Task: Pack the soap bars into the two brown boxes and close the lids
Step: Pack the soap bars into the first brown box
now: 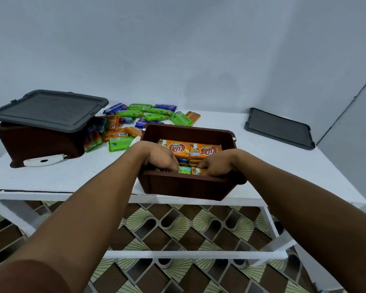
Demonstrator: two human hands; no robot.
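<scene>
Risk: bars wedged crooked in the open dark-brown plastic box could sit proud and block its lid.
Left hand: inside the box, fingers pinched on a green-wrapped soap bar.
Right hand: inside, pinching an orange-wrapped soap bar.
Boxes: two; the second brown box lies left of the open one, a grey plastic lid resting askew on it.
Lids: two; the other flat grey lid lies right of it.
Loose wrapped soap bars: roughly fifteen behind it; exact count unclear.

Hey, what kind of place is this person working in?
Probably a room in a home, not a warehouse: a plain white table against a bare painted wall, over patterned floor covering.
</scene>
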